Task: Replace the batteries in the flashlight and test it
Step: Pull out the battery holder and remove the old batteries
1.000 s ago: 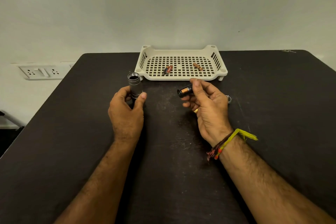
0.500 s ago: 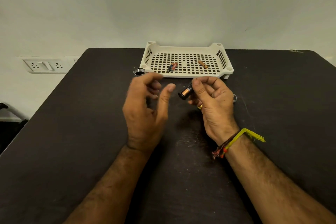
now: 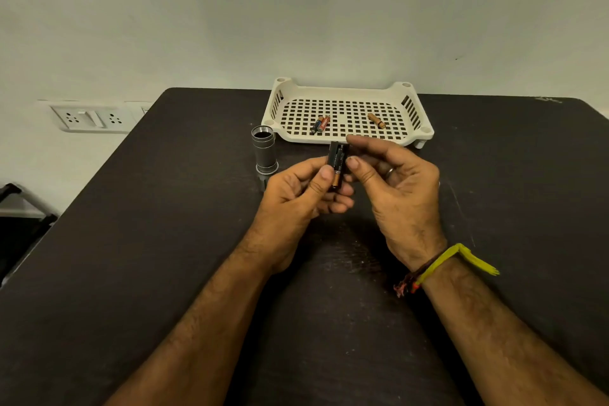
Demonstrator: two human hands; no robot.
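Both hands meet over the middle of the dark desk [image 3: 164, 241]. The left hand [image 3: 293, 198] and right hand [image 3: 392, 188] are each pinched onto a black battery holder [image 3: 337, 156], held upright, with a copper-and-black battery [image 3: 336, 176] sitting in it. The silver flashlight body [image 3: 263, 150] stands on end just to the left, open end up, nobody touching it. Behind sits a white tray [image 3: 408, 138] — two batteries [image 3: 320, 123] inside, plus a brownish one [image 3: 376, 120] apart from them.
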